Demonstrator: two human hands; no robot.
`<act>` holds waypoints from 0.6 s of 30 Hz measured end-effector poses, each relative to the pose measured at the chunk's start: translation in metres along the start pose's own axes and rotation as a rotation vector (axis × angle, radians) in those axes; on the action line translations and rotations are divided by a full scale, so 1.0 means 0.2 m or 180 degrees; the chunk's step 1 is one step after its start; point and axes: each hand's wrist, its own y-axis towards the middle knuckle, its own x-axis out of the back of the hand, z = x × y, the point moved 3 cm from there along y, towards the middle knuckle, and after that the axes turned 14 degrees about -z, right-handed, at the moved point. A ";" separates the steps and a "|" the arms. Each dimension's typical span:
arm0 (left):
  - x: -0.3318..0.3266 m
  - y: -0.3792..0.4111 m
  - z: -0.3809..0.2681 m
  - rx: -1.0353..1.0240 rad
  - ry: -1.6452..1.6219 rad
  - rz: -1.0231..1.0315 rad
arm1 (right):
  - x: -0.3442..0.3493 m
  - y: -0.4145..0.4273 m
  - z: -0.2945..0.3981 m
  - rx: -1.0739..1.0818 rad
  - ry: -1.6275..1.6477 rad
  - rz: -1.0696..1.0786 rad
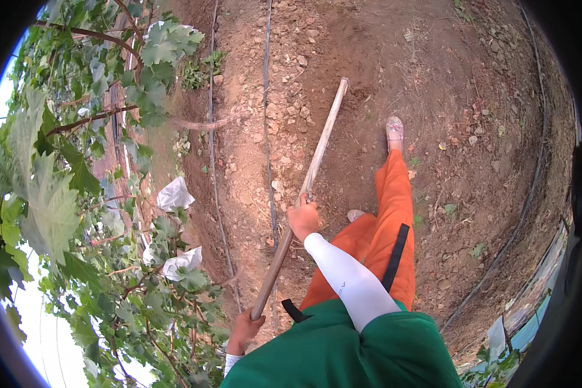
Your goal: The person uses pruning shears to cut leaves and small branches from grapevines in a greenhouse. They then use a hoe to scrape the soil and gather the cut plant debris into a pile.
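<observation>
A long wooden tool handle point(322, 140) slants across the view in front of me. Its far end meets dark, loosened soil point(356, 97); no blade can be made out there, so I cannot tell what kind of head it has. Around the middle of the shaft, my right hand point(304, 219) is closed, with a white sleeve behind it. My left hand point(245, 329) grips the near end, low in the picture beside the vine leaves.
Grapevines point(87, 271) with white bags point(175, 194) crowd the left side. Dark drip lines point(266, 121) run along stony soil, and another hose point(538, 160) curves at right. A vine trunk point(208, 124) reaches into the row. My shoe point(394, 127) stands right of the handle.
</observation>
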 end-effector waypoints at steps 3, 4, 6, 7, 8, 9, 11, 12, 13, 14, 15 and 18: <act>0.18 -0.17 0.25 -0.0209 -0.0237 -0.0259 | -0.17 -0.31 -0.09 0.0141 0.0294 0.0183; 0.22 -0.22 0.32 -0.0098 -0.0204 -0.0286 | -0.22 -0.40 -0.11 -0.0047 0.0520 0.0526; 0.26 -0.34 0.44 0.0137 -0.0065 -0.0412 | -0.24 -0.58 -0.14 -0.0080 0.0607 0.0836; 0.27 -0.38 0.48 -0.0017 -0.0146 -0.0391 | -0.23 -0.61 -0.14 0.0029 0.0342 0.0990; 0.23 -0.41 0.52 0.0128 -0.0045 -0.0392 | -0.19 -0.63 -0.13 0.0361 0.0043 0.0831; 0.16 -0.41 0.53 0.0315 0.0040 -0.0397 | -0.14 -0.65 -0.12 0.0435 0.0134 0.0635; 0.03 -0.40 0.49 0.0000 -0.0287 -0.0523 | -0.02 -0.56 -0.06 0.0473 0.0325 0.0370; -0.05 -0.34 0.42 -0.0136 -0.0210 -0.0571 | 0.05 -0.47 -0.03 0.0319 0.0277 0.0283; -0.12 -0.29 0.34 -0.0181 -0.0470 -0.0488 | 0.14 -0.37 0.02 0.0173 0.0679 0.0067; -0.20 -0.23 0.23 -0.0115 -0.0630 -0.0402 | 0.24 -0.27 0.08 0.0311 0.0650 -0.0156; -0.26 -0.20 0.08 -0.0641 -0.0940 -0.0541 | 0.35 -0.16 0.15 0.0374 0.0739 -0.0434; -0.35 -0.10 -0.35 -0.0733 -0.1370 -0.0196 | 0.68 0.10 0.38 0.0597 0.0530 -0.0989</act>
